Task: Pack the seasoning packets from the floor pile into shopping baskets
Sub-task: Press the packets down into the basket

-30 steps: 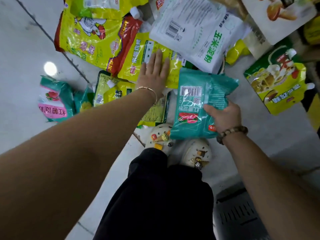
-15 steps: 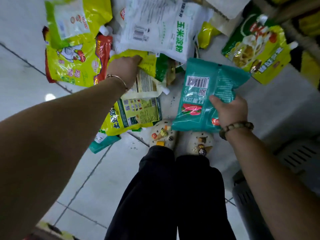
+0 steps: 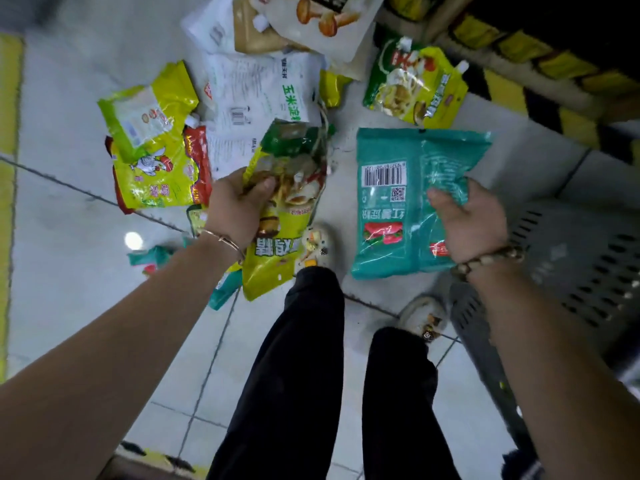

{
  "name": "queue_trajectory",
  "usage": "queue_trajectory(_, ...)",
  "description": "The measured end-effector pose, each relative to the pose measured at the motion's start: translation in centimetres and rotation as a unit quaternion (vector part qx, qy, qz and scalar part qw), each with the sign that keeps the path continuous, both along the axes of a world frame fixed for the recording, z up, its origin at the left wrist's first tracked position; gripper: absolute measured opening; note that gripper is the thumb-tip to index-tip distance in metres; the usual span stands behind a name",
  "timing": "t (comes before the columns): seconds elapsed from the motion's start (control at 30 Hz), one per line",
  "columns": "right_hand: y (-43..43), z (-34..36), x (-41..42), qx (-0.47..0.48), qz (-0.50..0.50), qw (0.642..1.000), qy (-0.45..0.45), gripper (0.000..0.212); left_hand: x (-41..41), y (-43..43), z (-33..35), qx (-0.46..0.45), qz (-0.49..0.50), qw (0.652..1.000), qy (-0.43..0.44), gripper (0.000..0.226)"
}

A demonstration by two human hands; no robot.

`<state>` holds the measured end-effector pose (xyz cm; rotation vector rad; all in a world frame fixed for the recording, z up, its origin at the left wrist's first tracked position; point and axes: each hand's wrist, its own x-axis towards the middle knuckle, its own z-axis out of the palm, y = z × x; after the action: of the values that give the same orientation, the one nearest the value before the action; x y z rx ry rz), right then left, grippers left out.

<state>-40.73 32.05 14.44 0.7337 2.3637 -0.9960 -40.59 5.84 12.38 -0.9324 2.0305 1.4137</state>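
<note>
The right grip [image 3: 471,220] clasps the teal packet [image 3: 398,209], its long axis pointing away from the person, and the grey basket [image 3: 588,258] lies just beside it on the right, while the farther left grip [image 3: 235,206] clutches a yellow-green packet [image 3: 284,237] over the floor pile [image 3: 156,157].

Floor: pale grey glossy tiles [image 3: 69,306], dark grout lines, yellow painted stripe [image 3: 8,133] along left edge. Lying on it, left: yellow plastic packet with cartoon chicken [image 3: 156,178]; touching it, white plastic bag with green characters [image 3: 256,95]. Upper right, apart: green-yellow spouted pouch [image 3: 415,88]. Lower left: crumpled teal packet [image 3: 154,258], partly hidden. Right: dark grey perforated plastic basket [image 3: 571,258].
</note>
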Motion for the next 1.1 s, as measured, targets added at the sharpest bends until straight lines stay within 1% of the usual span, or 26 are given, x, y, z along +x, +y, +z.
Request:
queue_trajectory(0.07, 1.7, 2.3, 0.4, 0.004, -0.002, 1.0, 0.012, 0.026, 0.2, 1.9, 1.8, 0.009, -0.003, 1.0, 0.012, 0.016)
queue_trajectory(0.17, 4.6, 5.8, 1.4, 0.044, 0.019, 0.998, 0.028, 0.031, 0.5, 5.3, 4.8, 0.012, -0.025, 0.998, 0.051, 0.015)
queue_trajectory(0.23, 6.9, 7.7, 2.5, 0.064, 0.013, 0.997, 0.03, 0.033, 0.6, 8.1, 7.0, 0.042, -0.01, 0.997, 0.057, 0.018)
queue_trajectory(0.3, 9.2, 9.3, 3.9, 0.073, -0.007, 0.997, 0.04, 0.036, 1.1, 10.8, 9.0, 0.071, 0.004, 0.996, 0.05, 0.018)
queue_trajectory(0.4, 12.6, 11.5, 6.5, 0.091, -0.034, 0.993, 0.064, 0.047, 2.6, 14.8, 11.4, 0.083, -0.024, 0.995, 0.045, 0.018)
queue_trajectory(0.5, 16.0, 13.5, 9.6, 0.095, -0.102, 0.986, 0.087, 0.044, 4.5, 19.0, 13.2, 0.098, -0.059, 0.992, 0.043, 0.027)
queue_trajectory(0.6, 19.8, 15.2, 13.0, 0.109, -0.152, 0.976, 0.108, 0.044, 6.5, 23.8, 14.7, 0.116, -0.106, 0.986, 0.051, 0.026)
queue_trajectory(0.67, 22.8, 15.7, 15.5, 0.127, -0.179, 0.969, 0.11, 0.045, 8.0, 27.1, 15.6, 0.152, -0.124, 0.98, 0.035, 0.026)
queue_trajectory(0.73, 25.9, 16.1, 17.8, 0.144, -0.197, 0.965, 0.099, 0.049, 9.6, 30.3, 16.1, 0.165, -0.157, 0.973, 0.031, 0.027)
queue_trajectory(0.83, 30.5, 16.2, 21.2, 0.198, -0.178, 0.961, 0.072, 0.06, 12.1, 34.7, 16.3, 0.164, -0.184, 0.969, 0.024, 0.024)
queue_trajectory(0.93, 33.8, 15.7, 23.6, 0.218, -0.173, 0.96, 0.043, 0.065, 14.5, 38.5, 14.8, 0.133, -0.193, 0.972, 0.01, 0.021)
queue_trajectory(1.0, 35.1, 15.3, 25.0, 0.216, -0.179, 0.96, 0.018, 0.067, 16.1, 40.5, 13.6, 0.123, -0.191, 0.973, -0.03, 0.02)
queue_trajectory(1.1, 35.8, 14.3, 26.8, 0.177, -0.196, 0.964, 0.006, 0.065, 18.7, 42.5, 11.5, 0.124, -0.181, 0.969, -0.114, 0.021)
